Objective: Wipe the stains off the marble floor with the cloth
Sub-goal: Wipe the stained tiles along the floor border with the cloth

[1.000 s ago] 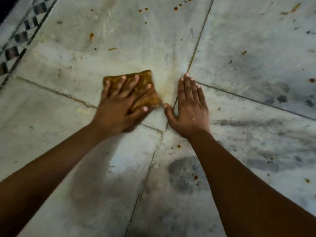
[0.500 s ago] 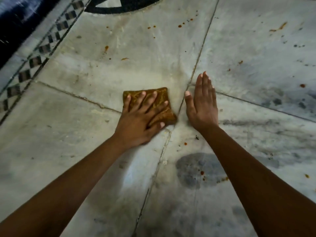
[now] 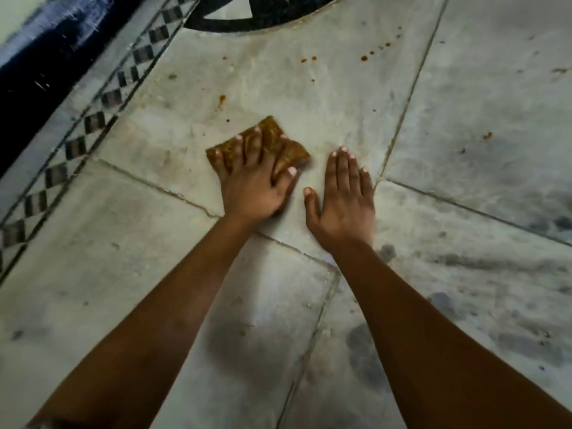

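A folded brown cloth [image 3: 272, 134], soaked orange-brown, lies flat on the pale marble floor [image 3: 309, 100]. My left hand [image 3: 253, 181] presses down on it with fingers spread over its top. My right hand [image 3: 343, 193] rests flat on the bare marble just right of the cloth, palm down, fingers together, holding nothing. Orange-brown stains dot the slab beyond the cloth: a drip [image 3: 221, 100] up and left of it, and small spots [image 3: 364, 58] farther off toward the right. Another spot [image 3: 487, 136] marks the slab to the right.
Grout joints [image 3: 402, 119] cross the floor between the slabs. A black-and-white checkered border [image 3: 93, 122] runs along the left, with a dark blue wall base [image 3: 46, 57] behind it. A black inlay arc [image 3: 263, 23] curves at the top. Grey smudges [image 3: 365, 351] mark the near slabs.
My left hand has pushed the cloth away and to the left, turning it diagonally. My right hand has shifted left over the grout joint and now lies on the same slab as the cloth.
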